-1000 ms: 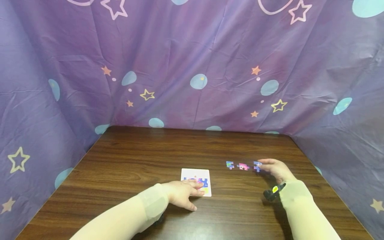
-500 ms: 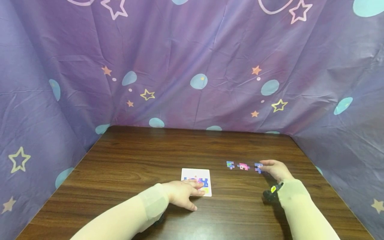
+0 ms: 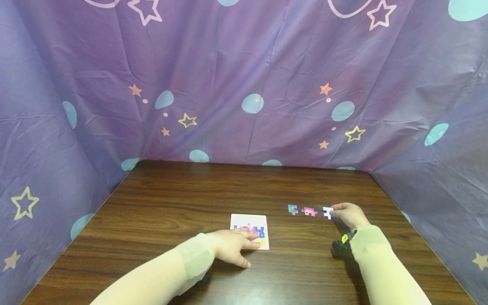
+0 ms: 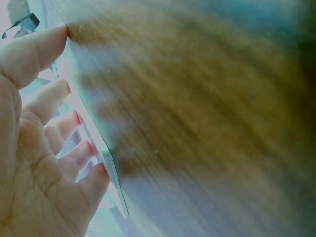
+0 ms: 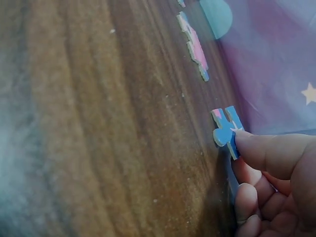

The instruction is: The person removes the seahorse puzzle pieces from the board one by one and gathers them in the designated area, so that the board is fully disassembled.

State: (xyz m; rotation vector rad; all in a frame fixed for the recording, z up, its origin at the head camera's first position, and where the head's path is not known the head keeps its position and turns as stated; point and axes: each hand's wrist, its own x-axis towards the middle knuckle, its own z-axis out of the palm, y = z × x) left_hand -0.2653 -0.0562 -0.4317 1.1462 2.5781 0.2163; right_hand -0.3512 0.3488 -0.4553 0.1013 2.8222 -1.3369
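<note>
My left hand (image 3: 230, 247) rests with spread, fairly straight fingers on a white square card (image 3: 249, 219) that bears a blue, pink and yellow puzzle picture. The fingers cover part of that picture. In the left wrist view the fingertips touch the card's edge side (image 4: 109, 160). Over on the right, my right hand (image 3: 352, 215) pinches a blue jigsaw piece (image 5: 225, 129) between thumb and fingers; the piece is tilted and looks whitish with glare in the head view. A pink jigsaw piece (image 3: 309, 212) lies to its left, and beyond that a blue-green jigsaw piece (image 3: 292, 209).
The brown wooden table (image 3: 190, 186) carries everything. A purple curtain (image 3: 244, 76) with stars and blue ovals encloses its back and sides. A black strap device (image 3: 342, 245) sits at the right wrist.
Between my right fingers the jigsaw piece has shifted a little and tilted, its face turning from blue to bright glare. The left hand and the card have stayed put.
</note>
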